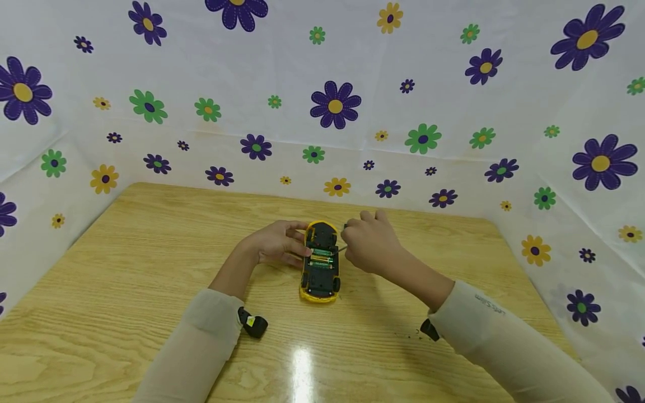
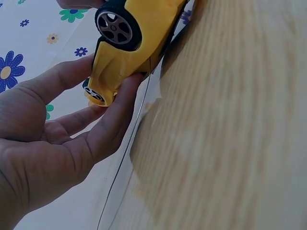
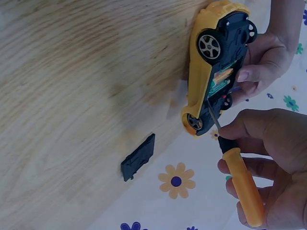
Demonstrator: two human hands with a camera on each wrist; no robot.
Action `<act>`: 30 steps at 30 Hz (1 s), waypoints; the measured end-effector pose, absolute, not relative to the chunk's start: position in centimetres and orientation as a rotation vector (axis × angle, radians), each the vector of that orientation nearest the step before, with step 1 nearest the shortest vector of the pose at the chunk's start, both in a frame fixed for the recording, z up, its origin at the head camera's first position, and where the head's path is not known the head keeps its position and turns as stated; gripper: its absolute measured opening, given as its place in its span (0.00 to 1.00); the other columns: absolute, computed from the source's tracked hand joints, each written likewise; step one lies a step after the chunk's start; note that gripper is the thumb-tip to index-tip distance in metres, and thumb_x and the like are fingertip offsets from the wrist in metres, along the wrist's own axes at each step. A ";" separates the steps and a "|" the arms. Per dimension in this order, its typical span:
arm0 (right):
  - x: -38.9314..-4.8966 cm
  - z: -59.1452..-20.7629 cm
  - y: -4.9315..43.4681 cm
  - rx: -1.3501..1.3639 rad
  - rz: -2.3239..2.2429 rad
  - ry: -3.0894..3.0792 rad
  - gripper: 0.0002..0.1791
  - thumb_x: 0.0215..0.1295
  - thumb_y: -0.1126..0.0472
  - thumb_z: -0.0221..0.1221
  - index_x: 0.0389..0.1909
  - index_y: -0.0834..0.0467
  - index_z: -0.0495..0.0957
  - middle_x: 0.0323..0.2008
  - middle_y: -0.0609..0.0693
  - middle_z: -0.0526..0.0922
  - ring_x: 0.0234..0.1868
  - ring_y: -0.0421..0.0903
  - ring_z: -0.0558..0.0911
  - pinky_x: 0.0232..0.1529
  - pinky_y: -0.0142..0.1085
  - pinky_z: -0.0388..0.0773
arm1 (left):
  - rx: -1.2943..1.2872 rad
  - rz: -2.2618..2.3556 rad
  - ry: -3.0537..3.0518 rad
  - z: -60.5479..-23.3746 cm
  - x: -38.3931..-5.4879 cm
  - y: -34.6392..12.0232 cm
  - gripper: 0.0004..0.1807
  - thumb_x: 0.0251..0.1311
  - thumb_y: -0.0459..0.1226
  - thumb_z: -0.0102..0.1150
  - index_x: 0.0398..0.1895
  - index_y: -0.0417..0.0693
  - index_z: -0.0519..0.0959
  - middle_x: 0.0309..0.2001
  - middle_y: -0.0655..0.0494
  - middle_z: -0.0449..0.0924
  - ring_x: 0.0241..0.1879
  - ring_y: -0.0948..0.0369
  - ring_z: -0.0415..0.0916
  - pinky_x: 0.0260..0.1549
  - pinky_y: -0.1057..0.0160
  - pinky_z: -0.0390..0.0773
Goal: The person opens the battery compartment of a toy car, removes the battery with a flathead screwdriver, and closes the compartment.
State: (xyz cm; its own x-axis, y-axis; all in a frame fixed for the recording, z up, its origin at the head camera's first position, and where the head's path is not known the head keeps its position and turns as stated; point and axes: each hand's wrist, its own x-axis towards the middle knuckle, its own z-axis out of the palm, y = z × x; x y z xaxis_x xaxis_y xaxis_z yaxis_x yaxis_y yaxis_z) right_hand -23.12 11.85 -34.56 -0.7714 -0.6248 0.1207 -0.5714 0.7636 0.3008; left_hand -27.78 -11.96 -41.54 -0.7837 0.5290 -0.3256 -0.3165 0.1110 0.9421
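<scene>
A yellow toy car point(image 1: 321, 280) lies wheels up on the table, its black underside showing. Green and gold batteries point(image 1: 321, 258) sit in the uncovered compartment in its middle. My left hand point(image 1: 276, 243) holds the car by its left side, the thumb at the compartment's edge. In my right hand point(image 1: 373, 244) is a screwdriver point(image 3: 243, 187) with an orange handle, gripped between thumb and fingers. Its thin metal shaft reaches the end of the batteries; whether the tip touches them I cannot tell. Beside the car lies a loose black battery cover point(image 3: 138, 157).
The wooden table point(image 1: 166, 240) has a floral white cloth point(image 1: 282, 67) standing behind it and along both sides. Small dark specks point(image 1: 415, 336) lie near the right wrist. Each wrist wears a black camera point(image 1: 253, 323).
</scene>
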 end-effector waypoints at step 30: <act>-23.6 -35.8 13.8 1.048 -0.224 -2.644 0.09 0.66 0.63 0.64 0.26 0.51 0.85 0.24 0.44 0.71 0.26 0.46 0.59 0.35 0.40 0.51 | 0.211 1.748 1.762 -41.6 -27.5 -12.1 0.50 0.63 0.24 0.66 0.83 0.47 0.50 0.68 0.39 0.63 0.56 0.47 0.78 0.53 0.49 0.85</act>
